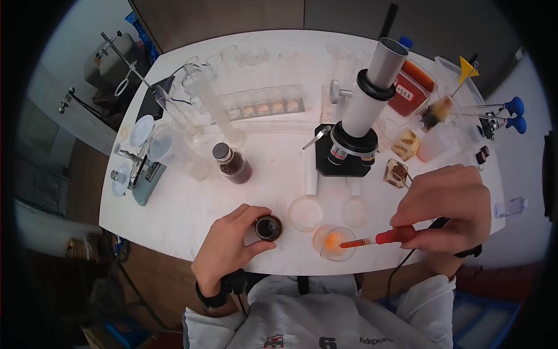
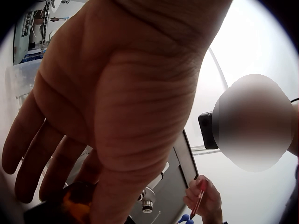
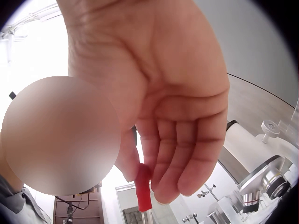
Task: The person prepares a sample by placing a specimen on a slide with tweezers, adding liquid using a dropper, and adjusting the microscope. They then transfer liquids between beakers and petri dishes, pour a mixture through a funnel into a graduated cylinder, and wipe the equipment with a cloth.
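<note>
My left hand [image 1: 226, 241] holds a dark brown glass bottle [image 1: 268, 229] between thumb and fingers at the table's front; its mouth is uncapped and faces up. In the left wrist view the palm covers most of the bottle [image 2: 77, 207]. My right hand [image 1: 447, 209] pinches the red rubber bulb [image 1: 396, 235] of a dropper [image 1: 357, 243], held nearly level. Orange-red liquid fills part of the dropper's glass tube. Its tip overlaps a small glass dish [image 1: 349, 253] with something orange inside. In the right wrist view, thumb and fingertips meet at the bulb [image 3: 143, 191].
A microscope [image 1: 354, 128] stands behind the dish, with flat glass dishes [image 1: 305, 213] before it. A capped brown bottle [image 1: 232, 164] stands behind my left hand. Glass cylinders [image 1: 215, 110] and a balance scale [image 1: 145, 174] are at left; a red box [image 1: 411, 90] is back right.
</note>
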Motion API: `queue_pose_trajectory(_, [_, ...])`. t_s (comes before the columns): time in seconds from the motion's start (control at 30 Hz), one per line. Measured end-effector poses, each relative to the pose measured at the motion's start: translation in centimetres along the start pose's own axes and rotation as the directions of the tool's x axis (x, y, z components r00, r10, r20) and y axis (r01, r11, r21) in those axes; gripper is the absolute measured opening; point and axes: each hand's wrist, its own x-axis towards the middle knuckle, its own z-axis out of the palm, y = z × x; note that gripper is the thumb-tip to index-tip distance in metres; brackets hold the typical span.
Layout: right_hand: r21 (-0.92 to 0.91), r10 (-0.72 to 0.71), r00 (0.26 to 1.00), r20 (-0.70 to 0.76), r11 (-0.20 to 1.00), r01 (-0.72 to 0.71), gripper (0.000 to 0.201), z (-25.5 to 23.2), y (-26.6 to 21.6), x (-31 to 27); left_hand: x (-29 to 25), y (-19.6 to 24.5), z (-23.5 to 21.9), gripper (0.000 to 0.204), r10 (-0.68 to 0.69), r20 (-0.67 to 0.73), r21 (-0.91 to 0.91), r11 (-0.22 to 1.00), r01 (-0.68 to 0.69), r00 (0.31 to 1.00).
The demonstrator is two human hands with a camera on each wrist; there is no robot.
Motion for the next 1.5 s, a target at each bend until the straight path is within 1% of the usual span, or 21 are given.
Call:
queue_pose_trajectory(0.07, [-0.004, -0.002, 1.000, 0.012, 1.000, 0.002, 0.023, 0.1, 0.0, -0.1, 0.0, -0.1, 0.0, 0.053, 0.014, -0.010, 0.021, 1.000, -0.013, 1.000])
queue_pose_trajectory(0.17, [-0.012, -0.003, 1.000, 0.024, 1.000, 0.003, 0.020, 0.5, 0.4, -0.2, -0.1, -0.1, 0.0, 0.061, -0.041, 0.016, 0.014, 0.999, 0.041, 0.999])
queue_pose_trajectory(0.27, [-0.009, -0.008, 1.000, 0.022, 1.000, 0.008, 0.017, 0.7, 0.7, -0.3, -0.1, -0.3, 0.0, 0.061, -0.044, 0.016, 0.006, 0.999, 0.043, 0.999])
queue_pose_trajectory(0.53, [-0.035, -0.023, 0.999, 0.024, 0.999, 0.024, 0.015, 0.8, 0.7, -0.4, 0.0, -0.2, 0.0, 0.061, -0.033, 0.006, 0.012, 0.999, 0.032, 0.999])
queue_pose_trajectory(0.87, [-0.033, -0.043, 0.999, -0.011, 0.999, 0.042, 0.013, 1.4, 0.9, -0.5, 0.0, -0.1, 0.1, 0.061, -0.041, -0.001, 0.004, 0.999, 0.041, 0.999])
queue_pose_trajectory(0.93, [-0.032, -0.043, 0.999, -0.016, 0.999, 0.042, 0.014, 1.5, 0.9, -0.5, 0.0, 0.0, 0.1, 0.057, -0.032, -0.007, 0.002, 0.999, 0.032, 0.999])
queue_pose_trajectory(1.03, [-0.051, -0.036, 0.999, -0.013, 0.998, 0.036, 0.014, 1.6, 0.9, -0.5, 0.0, 0.1, 0.1, 0.055, -0.030, -0.014, -0.007, 1.000, 0.030, 0.999])
queue_pose_trajectory(1.13, [-0.088, -0.047, 0.998, 0.030, 0.995, 0.049, 0.015, 1.3, 1.0, -0.5, 0.0, 0.0, 0.2, 0.055, -0.035, -0.011, -0.008, 0.999, 0.035, 0.999])
queue_pose_trajectory(1.5, [-0.095, -0.050, 0.998, 0.047, 0.994, 0.054, 0.013, 1.6, 1.2, -0.3, 0.2, 0.1, 0.1, 0.056, -0.060, 0.010, -0.004, 0.998, 0.060, 0.998])
